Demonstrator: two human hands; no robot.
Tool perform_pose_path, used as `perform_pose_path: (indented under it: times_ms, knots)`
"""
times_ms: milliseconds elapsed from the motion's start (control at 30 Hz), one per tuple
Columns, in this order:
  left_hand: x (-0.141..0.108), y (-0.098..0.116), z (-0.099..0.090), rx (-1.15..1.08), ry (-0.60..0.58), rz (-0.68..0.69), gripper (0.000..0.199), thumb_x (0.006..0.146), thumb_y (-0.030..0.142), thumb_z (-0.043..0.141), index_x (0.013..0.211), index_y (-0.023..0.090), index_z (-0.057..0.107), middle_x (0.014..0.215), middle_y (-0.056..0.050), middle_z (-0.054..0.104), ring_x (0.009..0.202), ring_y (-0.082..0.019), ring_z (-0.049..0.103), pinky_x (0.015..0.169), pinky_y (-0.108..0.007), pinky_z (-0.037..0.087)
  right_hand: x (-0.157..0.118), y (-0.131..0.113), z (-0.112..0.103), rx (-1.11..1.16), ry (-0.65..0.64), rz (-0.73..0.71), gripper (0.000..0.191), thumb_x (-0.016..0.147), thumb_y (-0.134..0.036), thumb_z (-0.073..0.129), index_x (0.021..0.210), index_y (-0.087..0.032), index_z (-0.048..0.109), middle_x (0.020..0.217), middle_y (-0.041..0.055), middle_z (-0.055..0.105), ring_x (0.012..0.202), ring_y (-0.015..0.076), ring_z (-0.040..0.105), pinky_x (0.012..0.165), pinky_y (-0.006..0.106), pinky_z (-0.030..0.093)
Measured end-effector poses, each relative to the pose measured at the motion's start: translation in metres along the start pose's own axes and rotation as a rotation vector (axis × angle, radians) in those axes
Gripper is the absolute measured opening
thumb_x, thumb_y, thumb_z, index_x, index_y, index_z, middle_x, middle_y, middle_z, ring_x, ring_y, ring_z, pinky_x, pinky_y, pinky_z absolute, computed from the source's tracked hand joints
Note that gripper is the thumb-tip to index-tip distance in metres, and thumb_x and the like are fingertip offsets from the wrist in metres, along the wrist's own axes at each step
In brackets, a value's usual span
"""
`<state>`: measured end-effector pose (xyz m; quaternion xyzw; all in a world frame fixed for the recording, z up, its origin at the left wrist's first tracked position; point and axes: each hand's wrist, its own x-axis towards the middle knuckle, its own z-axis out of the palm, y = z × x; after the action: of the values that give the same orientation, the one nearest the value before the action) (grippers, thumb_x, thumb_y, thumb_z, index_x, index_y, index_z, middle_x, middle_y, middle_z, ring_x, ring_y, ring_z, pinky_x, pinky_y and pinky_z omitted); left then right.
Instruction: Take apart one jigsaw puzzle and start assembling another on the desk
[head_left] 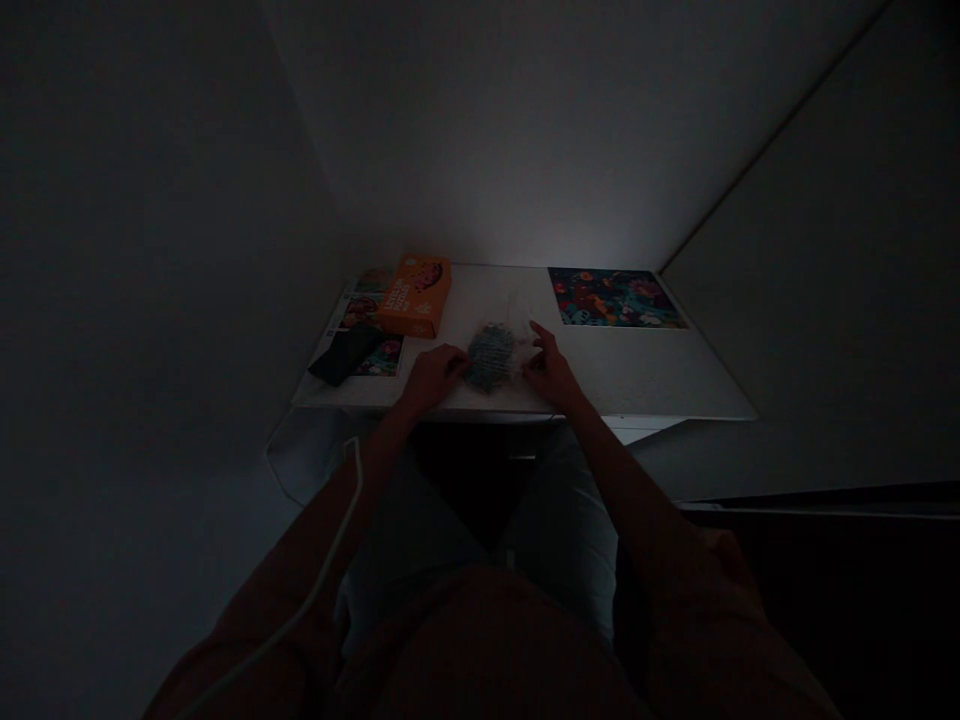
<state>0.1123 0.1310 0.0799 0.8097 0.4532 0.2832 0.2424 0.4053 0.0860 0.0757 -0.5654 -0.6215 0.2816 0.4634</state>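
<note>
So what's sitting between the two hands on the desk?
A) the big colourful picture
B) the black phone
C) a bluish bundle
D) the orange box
C. The bluish bundle lies between the left hand and the right hand, while the orange box stands farther back on the desk.

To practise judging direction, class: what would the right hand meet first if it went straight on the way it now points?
Probably the clear plastic bag of small pieces just ahead of the right hand, though dim light hides its exact edge.
</note>
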Motion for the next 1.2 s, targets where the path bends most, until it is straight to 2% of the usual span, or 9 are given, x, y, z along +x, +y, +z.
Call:
perform_pose_path:
  times_ms: [167, 300, 367, 500, 633, 767, 867, 1033, 1200]
  knots:
    - [-0.004, 0.004, -0.001, 0.033, -0.010, 0.048, 0.020, 0.103, 0.052, 0.073, 0.115, 0.036, 0.077, 0.120, -0.008, 0.080, 0.110, -0.032, 0.078, 0.106, -0.054, 0.062, 0.003, 0.013, 0.003, 0.055, 0.036, -0.040, 0.083, 0.074, -0.034, 0.084, 0.154, -0.038, 0.063, 0.121, 0.0103, 0.075, 0.067, 0.0242, 0.067, 0.067, 0.047, 0.061]
    - [-0.008, 0.010, -0.002, 0.084, -0.019, 0.119, 0.057, 0.083, 0.059, 0.097, 0.127, 0.034, 0.071, 0.134, -0.010, 0.075, 0.119, -0.035, 0.076, 0.111, -0.056, 0.060, 0.004, 0.020, 0.005, 0.174, 0.045, -0.040, 0.107, 0.068, -0.039, 0.094, 0.166, -0.040, 0.051, 0.100, 0.0028, 0.074, 0.061, 0.0228, 0.060, 0.056, 0.043, 0.052]
    - [-0.008, 0.011, -0.001, 0.101, 0.003, 0.147, 0.059, 0.087, 0.055, 0.096, 0.132, 0.029, 0.069, 0.137, -0.012, 0.074, 0.126, -0.036, 0.074, 0.114, -0.055, 0.059, 0.004, 0.021, 0.006, 0.216, 0.027, -0.024, 0.111, 0.066, -0.042, 0.100, 0.166, -0.040, 0.051, 0.088, -0.0010, 0.072, 0.058, 0.0219, 0.054, 0.053, 0.040, 0.046]
    - [-0.005, 0.004, 0.004, 0.145, 0.058, 0.139, 0.045, 0.101, 0.039, 0.081, 0.141, 0.023, 0.069, 0.145, -0.017, 0.071, 0.139, -0.035, 0.068, 0.122, -0.053, 0.055, 0.006, 0.020, 0.003, 0.247, -0.002, -0.045, 0.074, 0.071, -0.049, 0.101, 0.140, -0.041, 0.074, 0.080, -0.0011, 0.067, 0.061, 0.0225, 0.049, 0.054, 0.039, 0.040]
    - [-0.001, -0.005, 0.007, 0.172, 0.136, 0.029, 0.038, 0.106, 0.031, 0.069, 0.143, 0.025, 0.072, 0.149, -0.017, 0.069, 0.144, -0.036, 0.065, 0.124, -0.055, 0.054, 0.008, 0.024, -0.005, 0.195, 0.122, -0.130, 0.032, 0.080, -0.053, 0.089, 0.110, -0.041, 0.087, 0.090, 0.0056, 0.064, 0.078, 0.0284, 0.058, 0.073, 0.048, 0.053]
    - [0.000, -0.007, 0.005, 0.160, 0.153, -0.007, 0.037, 0.108, 0.027, 0.058, 0.141, 0.031, 0.075, 0.145, -0.015, 0.073, 0.140, -0.037, 0.068, 0.123, -0.058, 0.055, 0.011, 0.030, -0.010, 0.208, 0.259, -0.126, 0.029, 0.090, -0.060, 0.068, 0.094, -0.038, 0.088, 0.123, 0.0137, 0.071, 0.108, 0.0355, 0.065, 0.093, 0.057, 0.058]
    - [0.000, -0.005, 0.004, 0.150, 0.119, 0.018, 0.042, 0.107, 0.027, 0.055, 0.145, 0.033, 0.073, 0.147, -0.014, 0.075, 0.142, -0.037, 0.068, 0.124, -0.059, 0.055, 0.013, 0.032, -0.008, 0.221, 0.270, -0.082, 0.027, 0.090, -0.060, 0.068, 0.087, -0.038, 0.083, 0.116, 0.0120, 0.077, 0.103, 0.0343, 0.068, 0.087, 0.054, 0.060]
    - [-0.005, -0.001, 0.002, 0.155, 0.047, 0.025, 0.053, 0.105, 0.034, 0.061, 0.158, 0.039, 0.067, 0.163, -0.008, 0.069, 0.154, -0.035, 0.063, 0.132, -0.059, 0.048, 0.013, 0.030, -0.001, 0.255, 0.162, 0.004, 0.029, 0.093, -0.061, 0.075, 0.110, -0.039, 0.085, 0.078, 0.0037, 0.077, 0.070, 0.0304, 0.071, 0.072, 0.051, 0.060]
    - [-0.008, 0.007, 0.003, 0.181, 0.043, 0.023, 0.058, 0.107, 0.052, 0.069, 0.162, 0.037, 0.064, 0.170, -0.007, 0.065, 0.159, -0.033, 0.059, 0.138, -0.057, 0.042, 0.010, 0.026, 0.002, 0.222, 0.131, 0.028, 0.039, 0.083, -0.055, 0.092, 0.119, -0.040, 0.086, 0.089, 0.0038, 0.085, 0.078, 0.0338, 0.079, 0.072, 0.053, 0.066]
